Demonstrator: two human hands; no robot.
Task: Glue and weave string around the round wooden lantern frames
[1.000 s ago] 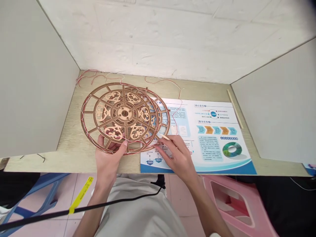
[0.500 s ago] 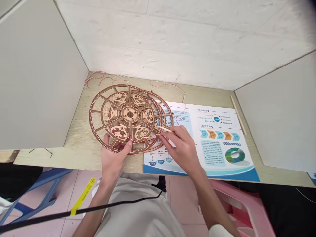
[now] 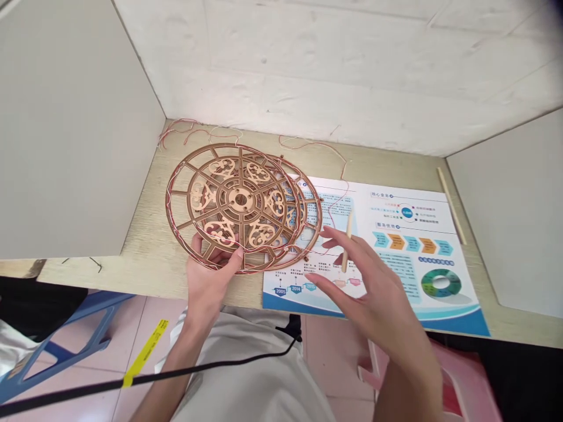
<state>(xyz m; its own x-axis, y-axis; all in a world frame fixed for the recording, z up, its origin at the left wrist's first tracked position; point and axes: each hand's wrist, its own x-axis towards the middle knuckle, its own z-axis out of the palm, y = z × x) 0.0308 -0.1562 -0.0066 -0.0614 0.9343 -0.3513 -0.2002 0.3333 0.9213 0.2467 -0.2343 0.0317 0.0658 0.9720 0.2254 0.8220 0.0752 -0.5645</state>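
My left hand point(image 3: 210, 281) grips the lower rim of an openwork brown wooden wheel point(image 3: 241, 200), thumb on top and fingers beneath. Red and white thread point(image 3: 169, 196) runs along the wheel's outer ring. A second round frame point(image 3: 320, 202) of the same kind lies partly behind it, towards the right. My right hand point(image 3: 373, 281) is off the wheel, to its right, with thumb and forefinger spread apart. A thin pale wooden stick point(image 3: 348, 240) stands nearly upright, held among the fingers of that hand.
A printed sheet point(image 3: 440, 319) with blue graphics lies under the right hand on the wooden tabletop point(image 3: 145, 234). Loose threads point(image 3: 176, 132) trail at the back. Grey panels point(image 3: 79, 129) stand on both sides, a white wall point(image 3: 285, 64) behind. A wooden strip point(image 3: 452, 205) rests near the right panel.
My right hand has drawn back to the right from the wheel's rim, its fingers spreading. The stick has swung from pointing left to nearly upright. My left hand keeps its grip.
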